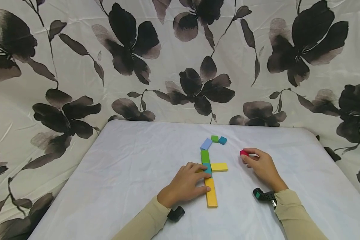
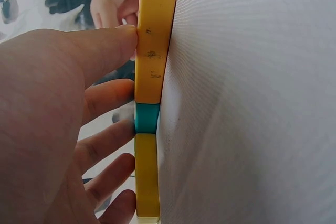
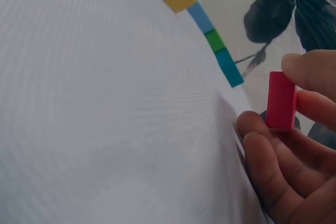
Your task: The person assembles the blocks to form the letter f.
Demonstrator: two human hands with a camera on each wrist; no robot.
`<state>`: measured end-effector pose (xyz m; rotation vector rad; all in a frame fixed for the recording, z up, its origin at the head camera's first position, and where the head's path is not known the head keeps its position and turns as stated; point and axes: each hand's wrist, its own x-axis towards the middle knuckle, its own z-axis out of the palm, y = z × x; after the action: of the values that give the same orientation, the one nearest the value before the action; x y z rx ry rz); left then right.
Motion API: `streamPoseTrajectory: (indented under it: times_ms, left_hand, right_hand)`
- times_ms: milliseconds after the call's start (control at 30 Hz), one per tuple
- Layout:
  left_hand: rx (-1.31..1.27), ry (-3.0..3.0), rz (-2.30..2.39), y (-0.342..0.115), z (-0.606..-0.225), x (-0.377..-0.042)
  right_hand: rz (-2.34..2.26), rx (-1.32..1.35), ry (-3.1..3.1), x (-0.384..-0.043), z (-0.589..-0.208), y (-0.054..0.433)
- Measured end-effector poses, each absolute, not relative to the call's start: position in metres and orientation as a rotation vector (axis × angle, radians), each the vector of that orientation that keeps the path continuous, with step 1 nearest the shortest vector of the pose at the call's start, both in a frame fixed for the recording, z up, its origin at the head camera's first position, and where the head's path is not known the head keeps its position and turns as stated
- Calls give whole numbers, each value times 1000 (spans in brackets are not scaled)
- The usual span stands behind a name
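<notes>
My right hand (image 1: 264, 168) pinches a small red block (image 3: 281, 100) between thumb and fingers, to the right of a figure of coloured blocks. The left hand (image 1: 184, 183) reaches over the figure's left side, its fingertips resting on the blocks. Its thumb touches the long yellow-orange block (image 1: 211, 198) at the bottom, and other fingers lie on the teal block (image 1: 208, 169) and a second yellow block (image 2: 147, 174), mostly hidden in the head view. A third yellow block (image 1: 220, 167) extends rightward from the teal one, and a green block (image 1: 205, 156) adjoins its top.
Above the green block, a light blue block (image 1: 206, 144), a small green block (image 1: 214, 138) and a blue block (image 1: 223, 140) curve to the right. Everything lies on a white cloth-covered table (image 1: 123, 166). A floral curtain (image 1: 198, 43) hangs behind it.
</notes>
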<state>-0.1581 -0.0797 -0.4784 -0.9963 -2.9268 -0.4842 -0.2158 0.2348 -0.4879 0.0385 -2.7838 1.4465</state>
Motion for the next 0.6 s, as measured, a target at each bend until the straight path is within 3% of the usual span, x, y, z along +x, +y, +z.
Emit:
streamPoseTrajectory:
  times_ms: [600]
  left_hand:
    - [-1016, -2901, -488, -82, -477, -158]
  right_hand:
    - [1421, 86, -2734, -241, -493, 217]
